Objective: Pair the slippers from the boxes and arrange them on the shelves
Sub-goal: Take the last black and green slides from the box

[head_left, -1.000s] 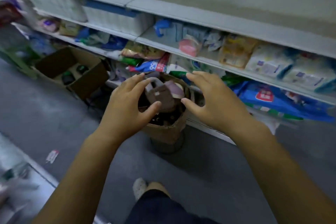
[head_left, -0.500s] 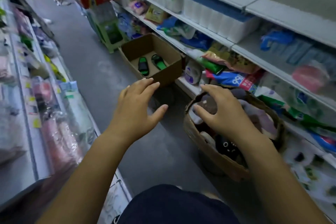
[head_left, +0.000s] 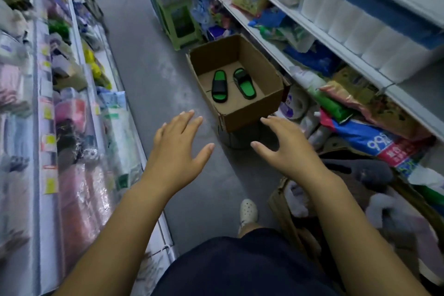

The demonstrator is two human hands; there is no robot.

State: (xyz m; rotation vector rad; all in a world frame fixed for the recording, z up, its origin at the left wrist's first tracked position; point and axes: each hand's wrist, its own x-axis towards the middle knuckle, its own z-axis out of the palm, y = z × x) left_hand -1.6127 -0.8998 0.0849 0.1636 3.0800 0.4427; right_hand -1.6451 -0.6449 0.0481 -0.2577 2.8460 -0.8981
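Observation:
An open cardboard box [head_left: 249,115] stands raised above the aisle floor and holds two black-and-green slippers [head_left: 219,86] [head_left: 245,83] lying side by side. My left hand [head_left: 179,151] and my right hand [head_left: 286,149] reach toward it, both empty with fingers spread, just short of its near wall. At the lower right a second brown box [head_left: 286,206] holds grey, white and pinkish fluffy slippers [head_left: 358,172]; my right forearm crosses over it.
Shelves [head_left: 336,38] on the right carry tissue packs, bags and bottles. The left shelving [head_left: 72,127] holds wrapped goods. A green stool [head_left: 179,19] stands beyond the box. The grey floor [head_left: 149,74] runs between them. My white shoe [head_left: 248,211] shows below.
My view and both hands have swung left, away from the box of fluffy slippers and toward the box with the green pair. Both hands stay empty.

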